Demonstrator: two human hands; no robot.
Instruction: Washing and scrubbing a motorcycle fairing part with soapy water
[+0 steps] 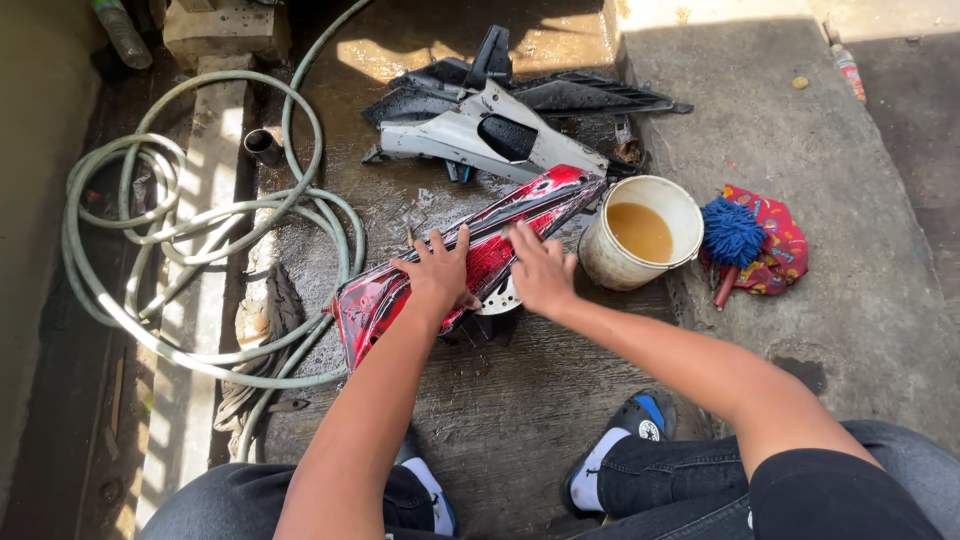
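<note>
hands: left hand and right hand are pressing flat on red panel, fingers spread, gripping nothing | panel: lying wet on the floor beside bucket | progress: washing looks midway; white panel is waiting behind.

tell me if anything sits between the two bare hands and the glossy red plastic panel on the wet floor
Nothing visible does. The left hand and the right hand both lie flat on the glossy red plastic panel, with no cloth or tool showing under them. The white bucket stands beside the panel's far end.
</note>
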